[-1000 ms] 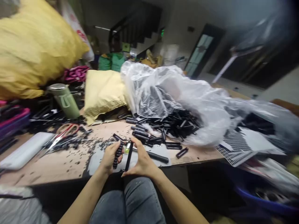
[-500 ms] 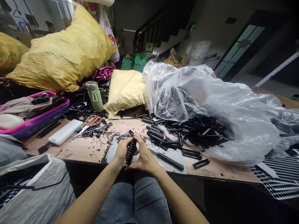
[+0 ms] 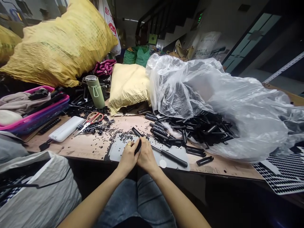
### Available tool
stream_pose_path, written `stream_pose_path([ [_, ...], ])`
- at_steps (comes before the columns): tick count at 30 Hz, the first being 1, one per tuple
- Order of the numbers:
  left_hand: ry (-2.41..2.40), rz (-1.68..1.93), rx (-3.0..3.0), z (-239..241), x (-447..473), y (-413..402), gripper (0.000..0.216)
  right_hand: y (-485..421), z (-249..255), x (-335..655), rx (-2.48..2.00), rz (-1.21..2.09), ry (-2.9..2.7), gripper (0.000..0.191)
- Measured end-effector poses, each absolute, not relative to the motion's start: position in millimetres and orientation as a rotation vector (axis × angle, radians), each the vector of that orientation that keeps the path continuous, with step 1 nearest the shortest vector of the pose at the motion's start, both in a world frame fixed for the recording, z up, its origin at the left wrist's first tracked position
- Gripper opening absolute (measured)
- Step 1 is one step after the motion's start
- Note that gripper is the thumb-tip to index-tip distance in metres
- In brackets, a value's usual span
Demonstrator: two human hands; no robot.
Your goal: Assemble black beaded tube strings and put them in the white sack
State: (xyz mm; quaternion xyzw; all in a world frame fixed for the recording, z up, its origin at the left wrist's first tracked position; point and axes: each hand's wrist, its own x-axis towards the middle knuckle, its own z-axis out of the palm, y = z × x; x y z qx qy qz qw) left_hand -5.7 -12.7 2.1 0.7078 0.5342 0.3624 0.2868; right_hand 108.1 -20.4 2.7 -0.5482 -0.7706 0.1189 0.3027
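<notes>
At the front edge of the table, my left hand [image 3: 128,155] and my right hand [image 3: 146,154] are pressed together, fingers closed around a black plastic piece [image 3: 137,147]. Most of that piece is covered by my fingers. Just beyond my fingertips lies a rod-shaped tool with a black handle [image 3: 174,158] and a metal shaft, resting on a grey mat [image 3: 117,152]. A black end piece [image 3: 136,132] shows past my hands in line with the shaft. Tiny dark beads [image 3: 125,135] are scattered over the mat's far side.
Black plastic parts [image 3: 209,126] spill from a clear plastic bag [image 3: 251,117] at right. Studded black pieces [image 3: 158,127] lie nearer. Leftward are scissors [image 3: 91,118], a white box-like object [image 3: 66,129], a green bottle [image 3: 95,91] and a pink-rimmed basket [image 3: 47,109]. A yellow sack [image 3: 59,44] stands behind.
My hands have drawn together over the black piece, so its row of pale-marked studs no longer shows. The view has shifted slightly.
</notes>
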Motion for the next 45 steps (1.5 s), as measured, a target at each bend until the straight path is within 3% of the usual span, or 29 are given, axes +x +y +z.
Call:
stream_pose_path([
  [4, 1.317, 0.780, 2.380, -16.2, -16.9, -13.7, 0.048, -29.5, 0.7, 148.9, -1.732, 0.120, -2.083, 0.066],
  [8, 1.231, 0.710, 2.660, -22.9, -29.9, -8.4, 0.051, -40.2, 11.2, 201.0, -2.097, 0.023, -2.102, 0.019],
  [13, 1.300, 0.579, 2.808, -23.5, -32.1, -4.9, 0.046, -62.8, 39.0, 204.3, -2.001, 0.486, -1.876, 0.028],
  [17, 1.368, 0.510, 2.849, -18.0, -31.0, -6.9, 0.046, -81.3, 39.7, 183.2, -1.984, 0.614, -1.785, 0.035],
  [23, 1.536, 0.440, 2.809, -13.5, -8.4, -23.7, 0.039, -82.4, 55.0, 166.2, -1.981, 0.604, -1.930, 0.034],
  [28, 1.513, 0.476, 2.762, -21.6, 13.8, -29.8, 0.072, -82.8, 84.4, 135.2, -1.719, 0.629, -1.914, 0.037],
  [34, 1.439, 0.485, 2.734, -30.7, 12.2, -23.2, 0.057, -77.4, 56.7, 113.9, -1.896, 0.534, -2.303, 0.036],
  [38, 1.529, 0.592, 2.595, -20.1, 16.2, -11.5, 0.038, -73.1, 67.1, 126.3, -1.873, 0.515, -2.181, 0.040],
  [45, 2.091, 0.917, 2.355, 49.7, -72.2, -23.0, 0.038, -56.6, 47.6, 194.9, -2.221, 0.227, -2.057, 0.037],
])
